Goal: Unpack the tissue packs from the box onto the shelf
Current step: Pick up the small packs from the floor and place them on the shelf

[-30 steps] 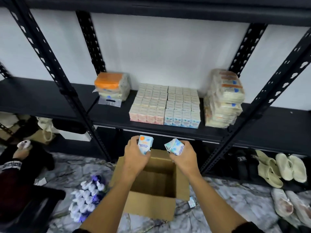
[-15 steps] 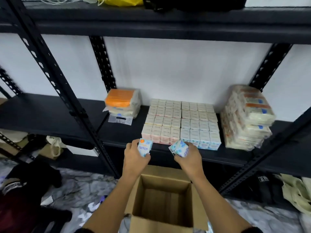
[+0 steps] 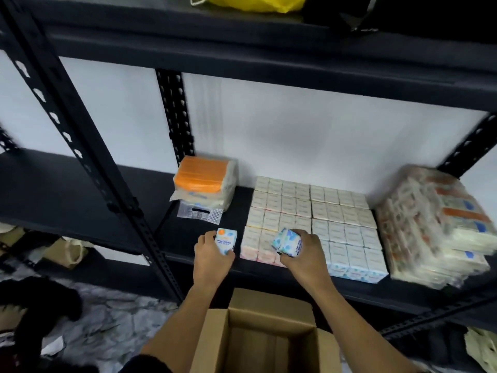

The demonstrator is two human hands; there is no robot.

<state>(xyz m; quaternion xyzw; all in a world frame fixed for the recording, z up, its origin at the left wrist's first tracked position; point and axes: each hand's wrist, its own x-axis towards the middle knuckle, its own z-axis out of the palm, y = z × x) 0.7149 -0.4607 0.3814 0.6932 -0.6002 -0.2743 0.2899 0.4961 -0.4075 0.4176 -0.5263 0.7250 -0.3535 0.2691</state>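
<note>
Below me the cardboard box (image 3: 258, 343) gapes open. My hands have risen from above it to the shelf (image 3: 188, 232) front edge. My left hand (image 3: 212, 258) grips an upright white-and-blue tissue pack (image 3: 226, 240), orange dot on top; my right hand (image 3: 304, 254) grips a second tissue pack (image 3: 287, 242), tilted leftward.

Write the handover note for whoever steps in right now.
Left hand: shut on a small tissue pack, at the shelf's bare patch beside the block.
Right hand: shut on a second pack, over the front left of the block of packs.
Done: block laid out on the shelf.
Left: set both down. The box looks empty where visible.
</note>
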